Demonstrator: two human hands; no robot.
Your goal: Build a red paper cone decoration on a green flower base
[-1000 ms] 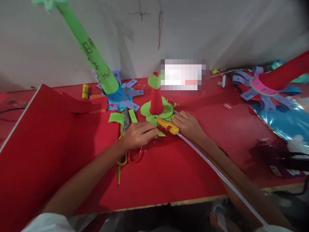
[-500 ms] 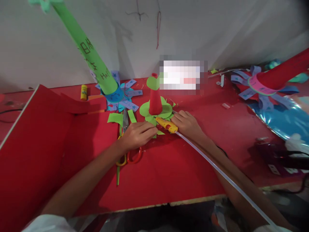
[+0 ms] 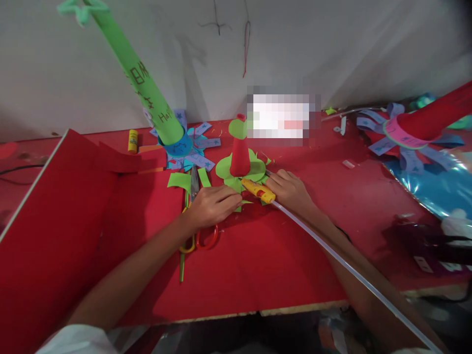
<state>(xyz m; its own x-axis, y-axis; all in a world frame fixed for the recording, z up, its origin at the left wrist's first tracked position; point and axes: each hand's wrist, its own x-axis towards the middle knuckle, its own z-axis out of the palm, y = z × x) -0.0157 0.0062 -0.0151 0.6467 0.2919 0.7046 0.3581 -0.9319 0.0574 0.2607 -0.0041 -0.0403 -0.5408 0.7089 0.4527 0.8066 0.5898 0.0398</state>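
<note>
A red paper cone [image 3: 240, 157] stands on a green petal-shaped paper base [image 3: 257, 169], with a green paper oval [image 3: 238, 129] near its top. My left hand [image 3: 216, 205] is closed at the front left of the base, beside small green scraps; what its fingers pinch is too small to make out. On the right, my right hand [image 3: 287, 188] is closed around the yellow glue gun [image 3: 258, 191], whose tip points at the base's front edge. A clear glue stick [image 3: 332, 251] runs back from the gun over my right forearm.
Scissors [image 3: 207, 237] and green strips [image 3: 179, 180] lie left of my left hand. Behind them are a glue stick tube [image 3: 133, 141] and a tall green tube [image 3: 140, 81]. A folded red board [image 3: 47, 196] rises at left; a red tube [image 3: 435, 115] and blue foil [image 3: 424, 189] are right.
The whole view has shifted slightly, so things appear a little further right. Both hands keep nearly the same places beside the green base.
</note>
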